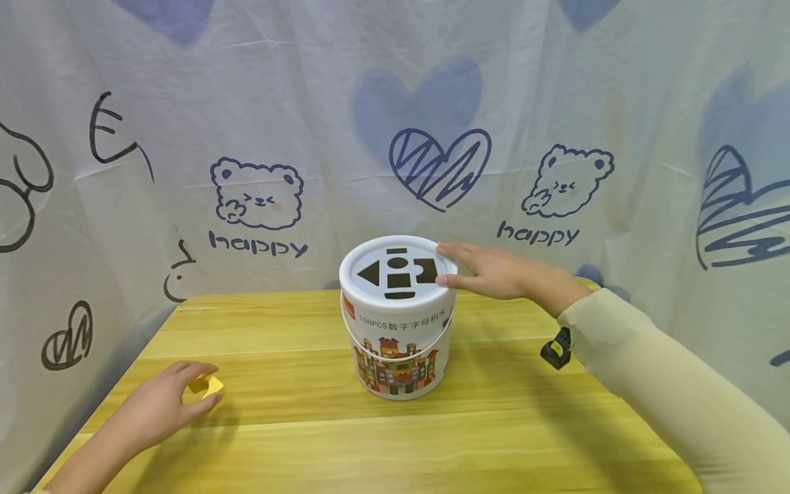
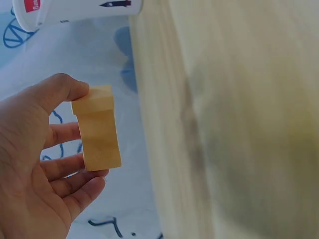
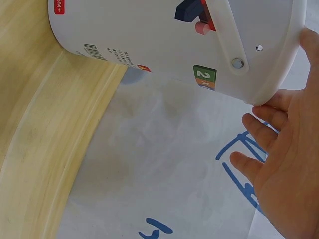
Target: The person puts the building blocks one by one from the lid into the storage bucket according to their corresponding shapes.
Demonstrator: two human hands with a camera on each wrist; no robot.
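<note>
My left hand pinches a yellow wooden toy block over the left part of the table, thumb at one end and fingertips toward the other. The block has a wider lip at its thumb end. At the middle of the table stands a white toy-block bucket, upright, with a printed picture of blocks on its side. Its white lid has several dark shaped holes. My right hand touches the lid's right rim with its thumb and fingertips, the fingers fairly straight.
The bucket's white carrying handle hangs down across its front. A wood-grain table lies beneath everything. Behind it hangs a pale curtain printed with hearts and bears. A black wrist device is on my right wrist.
</note>
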